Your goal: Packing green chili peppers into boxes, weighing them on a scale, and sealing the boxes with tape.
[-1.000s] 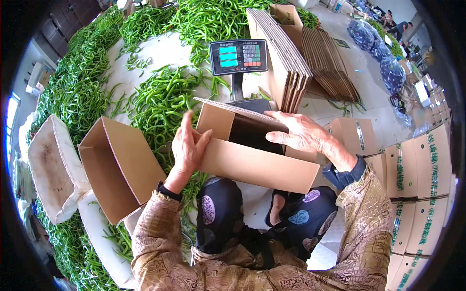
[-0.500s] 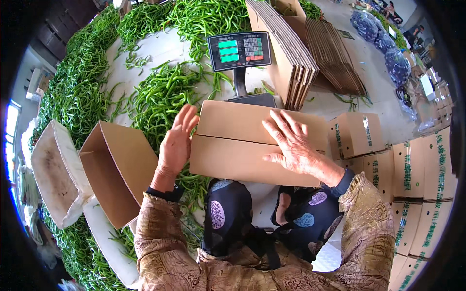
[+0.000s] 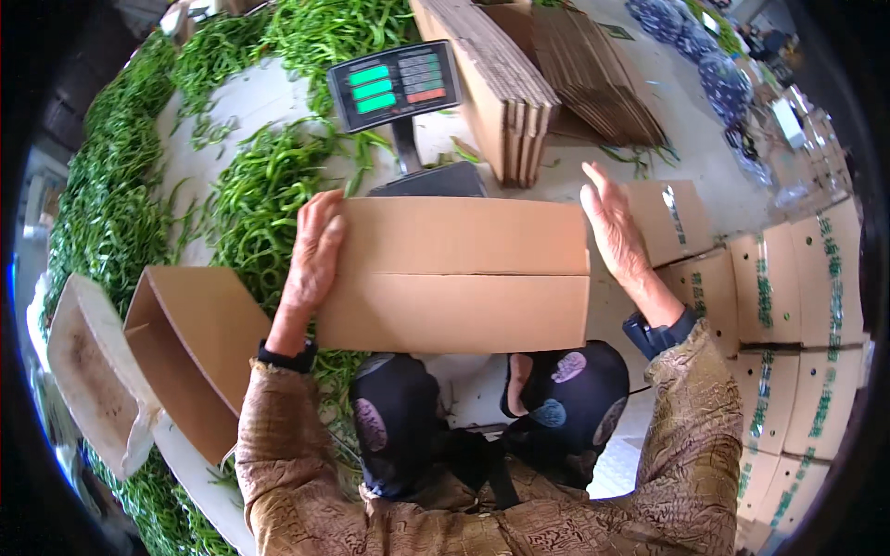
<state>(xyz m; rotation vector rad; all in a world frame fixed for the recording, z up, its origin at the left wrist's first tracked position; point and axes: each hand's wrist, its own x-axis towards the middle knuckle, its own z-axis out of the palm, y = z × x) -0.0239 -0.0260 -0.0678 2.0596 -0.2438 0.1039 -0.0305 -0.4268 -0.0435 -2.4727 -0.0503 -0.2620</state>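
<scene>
A brown cardboard box (image 3: 454, 310) lies crosswise in front of my knees, its two top flaps folded down and meeting at a seam. My left hand (image 3: 313, 250) is against the box's left end, fingers pointing away from me and curving slightly near the far corner; it does not wrap the box. Beside the right end, my right hand (image 3: 615, 222) is raised with fingers stretched, slightly apart from the cardboard. Just behind the box stands a scale with a lit display (image 3: 394, 85); part of its dark platform (image 3: 431, 182) shows. What supports the box is hidden.
Green chili peppers (image 3: 130, 195) are heaped along the left and far floor. At my left stand an open-topped carton (image 3: 209, 324) and a stained white foam box (image 3: 88, 371). Flattened cartons (image 3: 487, 79) lean behind the scale. Taped cartons (image 3: 774, 287) are stacked at right.
My right hand has lifted off the box top and moved out past its right end. My left hand has come against the left end. The view has shifted, and the flaps lie flatter.
</scene>
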